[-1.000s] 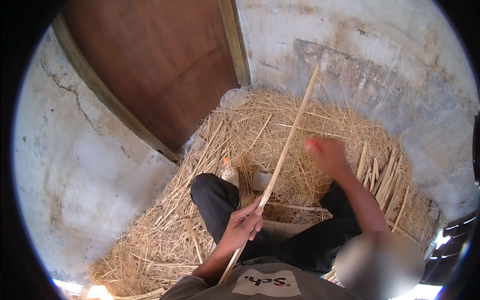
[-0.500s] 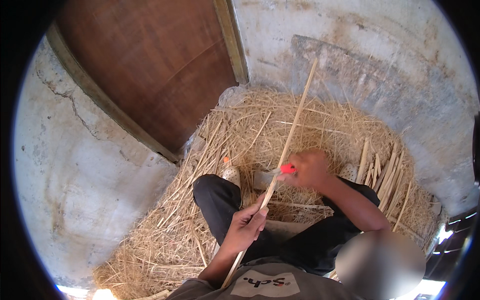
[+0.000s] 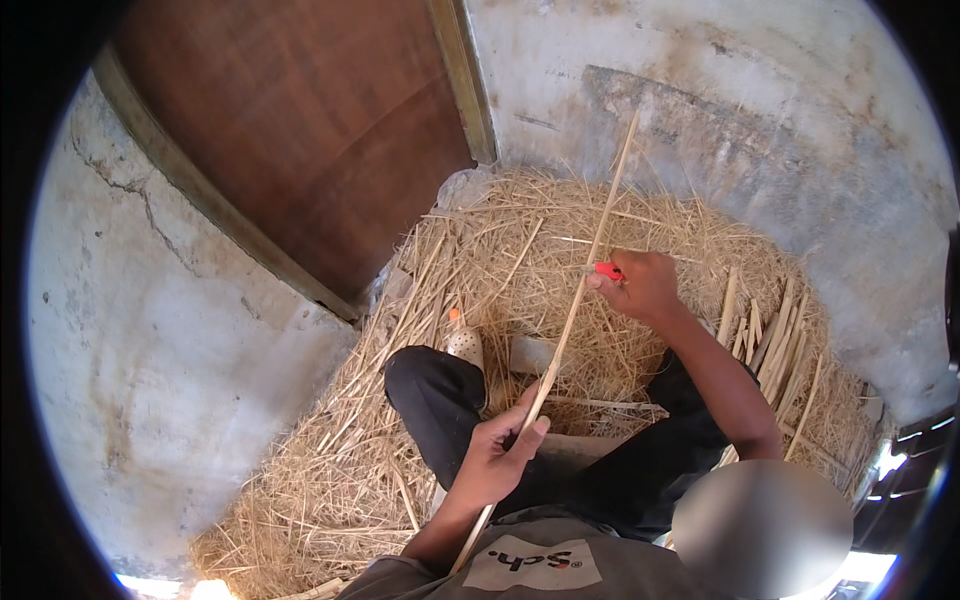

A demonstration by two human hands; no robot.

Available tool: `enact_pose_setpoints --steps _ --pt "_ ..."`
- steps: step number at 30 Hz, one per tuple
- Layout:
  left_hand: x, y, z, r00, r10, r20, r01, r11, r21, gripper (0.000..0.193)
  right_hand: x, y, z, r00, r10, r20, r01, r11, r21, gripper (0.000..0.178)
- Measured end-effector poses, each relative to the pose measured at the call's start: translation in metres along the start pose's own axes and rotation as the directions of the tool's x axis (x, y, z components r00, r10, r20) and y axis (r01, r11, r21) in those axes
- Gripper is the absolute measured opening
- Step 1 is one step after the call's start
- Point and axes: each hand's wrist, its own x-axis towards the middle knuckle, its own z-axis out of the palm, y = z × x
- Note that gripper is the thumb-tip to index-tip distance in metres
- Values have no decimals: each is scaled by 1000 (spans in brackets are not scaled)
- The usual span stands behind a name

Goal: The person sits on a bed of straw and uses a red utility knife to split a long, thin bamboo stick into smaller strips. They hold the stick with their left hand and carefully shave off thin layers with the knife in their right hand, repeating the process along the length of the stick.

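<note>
A long pale strip, probably split bamboo (image 3: 567, 343), slants from my lap up toward the far wall. My left hand (image 3: 496, 458) is closed around its lower part, with the thumb along the side. Farther up the strip, my right hand (image 3: 648, 288) grips a red-handled knife (image 3: 608, 271). The knife's blade meets the edge of the strip and is mostly too small to make out.
Shavings (image 3: 340, 470) cover the floor around my crossed legs. A bundle of split sticks (image 3: 785, 345) lies at my right. A greyish block (image 3: 533, 355) is in front of me. Beyond are a brown door (image 3: 300, 130) and stained walls (image 3: 720, 150).
My right hand has slid the knife up and away along the strip, toward its far end. My left hand keeps its hold, almost in the same place.
</note>
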Motion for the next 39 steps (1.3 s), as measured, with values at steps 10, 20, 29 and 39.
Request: enact_pose_setpoints --steps 10,20,29,39 --pt "-7 1 5 997 73 -15 -71 992 105 44 3 19 1 995 -8 -100 5 1000 -28 61" --pt "-41 6 9 993 -45 108 38 997 71 42 20 82 -33 908 419 5 -399 868 -297 50" --pt "-101 -34 -9 965 -52 255 48 999 19 46 -19 189 -54 623 754 -208 -779 622 -77 58" --pt "-17 -18 -1 978 -179 107 202 942 -270 46 -43 -28 -32 982 -111 150 97 990 99 52"
